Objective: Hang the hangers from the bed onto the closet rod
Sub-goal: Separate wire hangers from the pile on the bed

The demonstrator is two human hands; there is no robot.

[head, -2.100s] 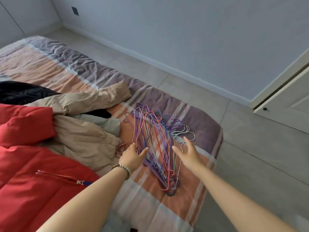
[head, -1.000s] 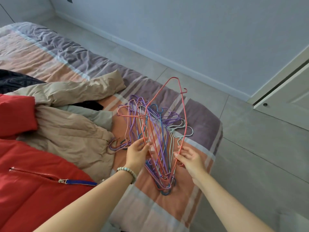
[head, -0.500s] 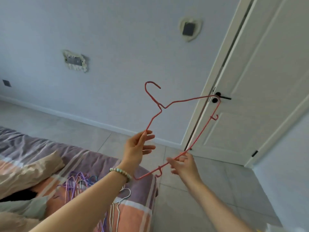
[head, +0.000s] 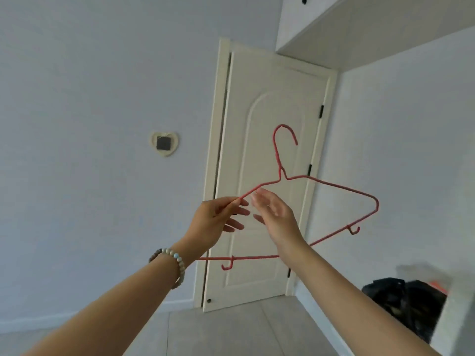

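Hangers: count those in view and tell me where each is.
1. The red hanger is held up before the door, its shoulder pinched by the left hand, right hand open alongside. Others may lie outside the frame.

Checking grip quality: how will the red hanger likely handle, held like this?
Probably light: the left hand pinches one shoulder and carries the whole red hanger. Likely fairly stiff; the thin frame holds its shape. It might pivot, since the right hand is open, not gripping it.

a thin red wire hanger [head: 282, 173] with a rough, matt coating; a smooth, cream-painted door [head: 270, 104]; a bracelet [head: 180, 265] of polished beads; matt grey floor tiles [head: 231, 330].
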